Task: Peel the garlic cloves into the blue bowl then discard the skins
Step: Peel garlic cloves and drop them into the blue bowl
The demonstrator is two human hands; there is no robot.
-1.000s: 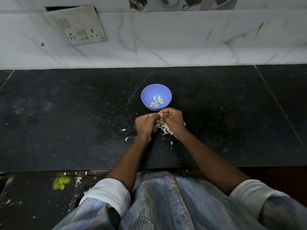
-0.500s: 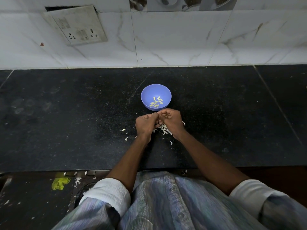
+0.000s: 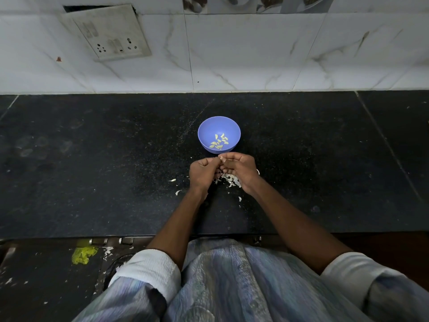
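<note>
Both hands curl together, left hand [image 3: 202, 173] and right hand [image 3: 240, 169] pinching one garlic clove [image 3: 222, 158] between their fingertips, just in front of the blue bowl [image 3: 205, 129]. Inside the bowl lies a small heap of peeled cloves [image 3: 219, 141]. Papery skins [image 3: 228, 178] litter the black counter [image 3: 92, 170] under the hands, on the bowl's near side.

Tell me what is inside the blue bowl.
The blue bowl holds a small cluster of pale peeled garlic cloves on its bottom. Nothing covers them; no skins show among them, as far as visible.
</note>
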